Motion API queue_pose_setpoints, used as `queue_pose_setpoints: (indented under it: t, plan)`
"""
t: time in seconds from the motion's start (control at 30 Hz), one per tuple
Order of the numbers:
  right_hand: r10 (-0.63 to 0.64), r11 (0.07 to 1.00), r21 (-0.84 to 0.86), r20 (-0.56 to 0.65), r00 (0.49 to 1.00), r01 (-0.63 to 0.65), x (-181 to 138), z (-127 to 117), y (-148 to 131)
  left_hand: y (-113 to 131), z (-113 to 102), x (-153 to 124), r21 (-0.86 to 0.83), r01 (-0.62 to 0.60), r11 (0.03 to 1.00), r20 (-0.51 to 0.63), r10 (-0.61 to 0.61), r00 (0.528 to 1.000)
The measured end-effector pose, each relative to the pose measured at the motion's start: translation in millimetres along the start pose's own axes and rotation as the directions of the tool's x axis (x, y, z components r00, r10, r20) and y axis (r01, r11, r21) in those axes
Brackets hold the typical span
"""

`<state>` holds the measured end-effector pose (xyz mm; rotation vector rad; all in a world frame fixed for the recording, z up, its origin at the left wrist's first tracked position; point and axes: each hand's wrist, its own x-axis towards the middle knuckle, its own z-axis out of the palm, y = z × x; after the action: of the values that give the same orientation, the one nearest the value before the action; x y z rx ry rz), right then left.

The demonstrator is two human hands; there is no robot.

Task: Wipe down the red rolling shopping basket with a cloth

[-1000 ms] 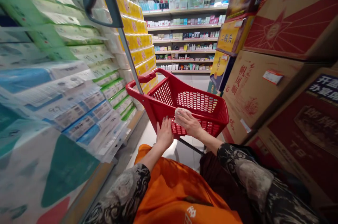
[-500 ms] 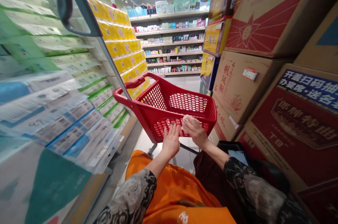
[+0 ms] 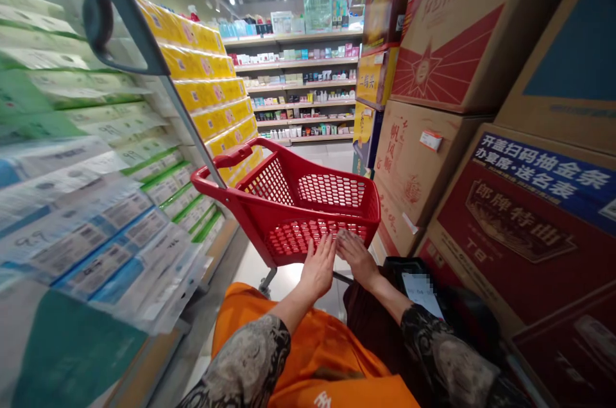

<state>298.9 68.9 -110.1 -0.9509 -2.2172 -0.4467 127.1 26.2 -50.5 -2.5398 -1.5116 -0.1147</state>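
Shelves: standing beyond the cart.
Boxes: towering along the cart's right.
Packs: rising in rows on the cart's left.
Cart: lying straight ahead of the fingers of both hands, its long axis running crosswise, left to right, its near side facing them.
Pole: slanting up from the cart's left end.
Left hand: reaching the middle of the cart's near side, fingers stretching nearly straight and close together, gripping nothing that shows.
Right hand: sitting nearer the cart's right end, fingers extending just beside the left ones; whether the palm is holding anything, I cannot tell.
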Motion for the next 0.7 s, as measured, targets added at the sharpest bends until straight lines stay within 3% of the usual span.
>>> queue_pose_setpoints:
  t: [0.1, 0.17, 0.3, 0.43, 0.57, 0.7]
  plan:
    - [0.024, 0.999, -0.02, -0.086, 0.996, -0.026, 16.1, -22.3, 11.4, -1.5, -3.6, 6.2, 0.001, 0.023, 1.0, -0.055, -0.023, 0.998]
    - [0.021, 0.999, -0.043, -0.075, 0.997, -0.024, 19.5, -27.5, 19.5, -2.2, -3.2, 8.6, 0.002, 0.039, 0.999, -0.08, -0.039, 0.996]
    - [-0.081, 0.994, -0.064, 0.04, 0.996, 0.083, 2.1, -6.9, 19.3, -3.5, 5.2, 3.9, -0.005, 0.039, 0.999, -0.073, -0.039, 0.997]
    - [-0.126, 0.992, -0.013, 0.091, 0.988, 0.127, -4.8, 12.8, -1.1, -11.9, 8.6, -4.6, -0.015, 0.082, 0.997, -0.017, -0.082, 0.996]
    - [-0.2, 0.978, 0.067, 0.054, 0.978, 0.197, 45.7, -2.0, -16.1, -27.2, -2.7, -6.2, -0.015, 0.186, 0.982, 0.002, -0.186, 0.983]
    - [-0.211, 0.977, 0.035, -0.003, 0.977, 0.211, 96.3, -8.0, -16.1, -40.2, -12.6, -8.1, -0.008, 0.28, 0.96, 0.01, -0.28, 0.96]
